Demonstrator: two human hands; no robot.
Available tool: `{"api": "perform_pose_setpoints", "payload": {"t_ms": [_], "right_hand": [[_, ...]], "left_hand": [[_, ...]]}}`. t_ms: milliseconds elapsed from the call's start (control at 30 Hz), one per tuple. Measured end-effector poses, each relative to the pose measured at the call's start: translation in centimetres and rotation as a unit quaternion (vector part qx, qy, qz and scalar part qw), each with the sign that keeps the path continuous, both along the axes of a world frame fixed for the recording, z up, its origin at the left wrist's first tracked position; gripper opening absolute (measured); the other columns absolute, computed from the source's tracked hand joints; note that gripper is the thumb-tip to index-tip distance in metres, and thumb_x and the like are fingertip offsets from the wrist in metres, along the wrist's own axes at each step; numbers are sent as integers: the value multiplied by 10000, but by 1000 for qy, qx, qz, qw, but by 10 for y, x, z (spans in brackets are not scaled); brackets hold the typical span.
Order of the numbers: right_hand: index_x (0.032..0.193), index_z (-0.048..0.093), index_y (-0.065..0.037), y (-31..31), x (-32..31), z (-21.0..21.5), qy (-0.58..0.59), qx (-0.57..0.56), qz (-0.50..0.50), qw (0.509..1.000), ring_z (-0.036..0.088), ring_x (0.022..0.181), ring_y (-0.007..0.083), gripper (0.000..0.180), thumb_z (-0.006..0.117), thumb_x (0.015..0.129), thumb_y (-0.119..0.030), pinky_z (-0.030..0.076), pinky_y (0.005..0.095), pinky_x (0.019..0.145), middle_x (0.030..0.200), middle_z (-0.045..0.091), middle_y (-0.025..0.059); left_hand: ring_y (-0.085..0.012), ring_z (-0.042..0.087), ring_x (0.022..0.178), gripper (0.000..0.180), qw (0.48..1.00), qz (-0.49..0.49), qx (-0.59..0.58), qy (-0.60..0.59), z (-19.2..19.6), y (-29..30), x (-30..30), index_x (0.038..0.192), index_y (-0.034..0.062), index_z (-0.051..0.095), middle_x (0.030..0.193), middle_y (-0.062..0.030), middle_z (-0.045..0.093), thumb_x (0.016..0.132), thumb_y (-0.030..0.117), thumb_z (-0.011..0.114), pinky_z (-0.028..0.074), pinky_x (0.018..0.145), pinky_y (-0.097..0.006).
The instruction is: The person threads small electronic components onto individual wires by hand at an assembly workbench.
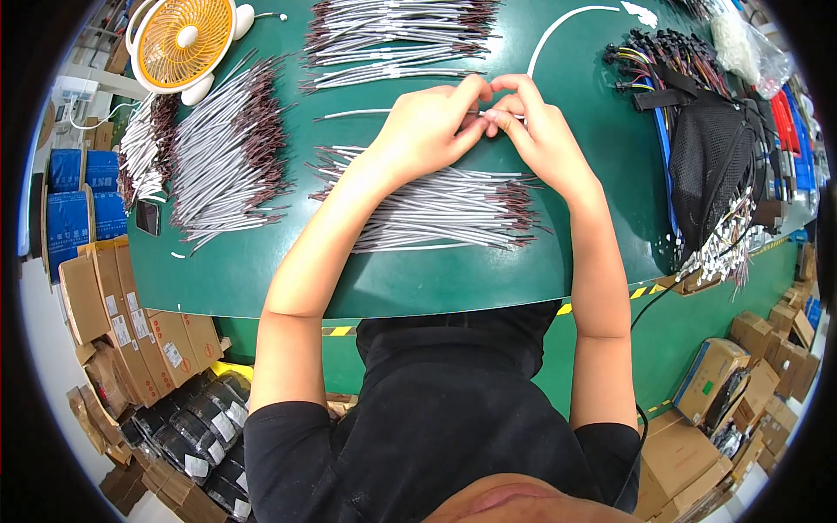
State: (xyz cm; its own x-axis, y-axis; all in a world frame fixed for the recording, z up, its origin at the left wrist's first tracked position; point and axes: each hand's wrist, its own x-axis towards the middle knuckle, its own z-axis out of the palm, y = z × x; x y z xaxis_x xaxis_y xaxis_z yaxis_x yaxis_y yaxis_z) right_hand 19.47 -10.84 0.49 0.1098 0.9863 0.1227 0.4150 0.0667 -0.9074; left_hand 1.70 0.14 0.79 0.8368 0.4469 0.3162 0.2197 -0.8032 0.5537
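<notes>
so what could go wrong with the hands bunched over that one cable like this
1. Both hands, left and right, pinch one grey cable right above the cable pile; a slip could drop it in, where it may be hard to tell apart.
2. The forearms lie across the pile and could drag cables toward the table edge.
3. The fan stands beside another bundle; loose ends might shift.
</notes>
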Motion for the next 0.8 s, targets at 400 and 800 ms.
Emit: {"api": "perform_pose_setpoints", "payload": {"t_ms": [400,800], "right_hand": [[1197,618,-41,-2,6,11,25,123,-142,982,591,782,111,162,623,1066,-137,509,274,729,851,653,30],[993,675,0,1,4,6,-22,119,-154,981,618,772,167,184,694,1020,-181,515,314,731,878,678,81]], "left_hand": [[-328,676,764,153,994,44,-98,3,14,5,0,1060,46,597,860,-130,684,1049,196,626,522,686,-387],[-283,668,733,163,996,3,-84,-27,7,12,-2,1035,26,605,816,-122,666,1066,185,591,513,689,-375]]}}
